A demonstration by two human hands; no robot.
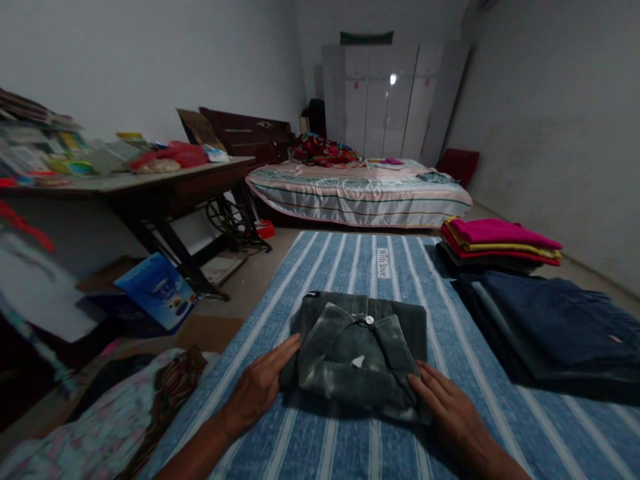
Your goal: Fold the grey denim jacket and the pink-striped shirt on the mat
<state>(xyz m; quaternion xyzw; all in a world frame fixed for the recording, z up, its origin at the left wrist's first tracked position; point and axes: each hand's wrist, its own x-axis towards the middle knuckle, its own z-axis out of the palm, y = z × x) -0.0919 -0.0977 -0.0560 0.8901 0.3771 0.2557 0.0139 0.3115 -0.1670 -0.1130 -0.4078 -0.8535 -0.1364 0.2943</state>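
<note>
A folded grey-green garment [357, 350] with a button lies on the blue striped sheet [350, 260] in front of me. My left hand [265, 383] lies flat with fingers stretched, touching the garment's left edge. Flat against its lower right corner rests my right hand [450, 403], fingers also stretched out. Neither hand grips anything.
Folded dark blue clothes [555, 320] and a pink, yellow and red stack [497, 240] lie at the right. Loose patterned cloth [125, 413] is at the lower left. A cluttered table [150, 183], a blue box [157, 290], a bed [360, 190] and a wardrobe [385, 100] stand beyond.
</note>
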